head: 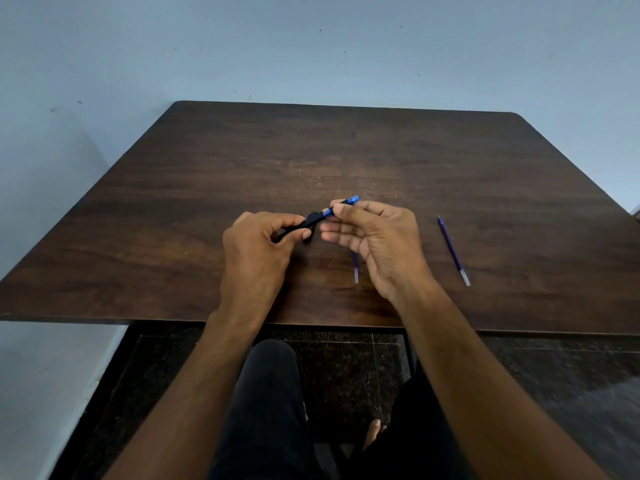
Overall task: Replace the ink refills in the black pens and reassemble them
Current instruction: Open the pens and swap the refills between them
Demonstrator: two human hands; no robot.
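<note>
A black pen (313, 219) with blue fittings is held above the dark wooden table (207, 174), slanting up to the right. My left hand (256, 247) grips its black barrel between thumb and fingers. My right hand (377, 237) pinches the pen's upper end near the blue tip (354, 199), its other fingers spread. One blue ink refill (453, 251) lies on the table to the right of my right hand. A second refill (355, 270) lies under my right hand, only its lower part with a clear end showing.
The table's front edge (138, 320) runs just above my forearms. A pale blue wall stands behind and to the left of the table. Below the edge are my dark-trousered legs and a dark speckled floor (536, 375).
</note>
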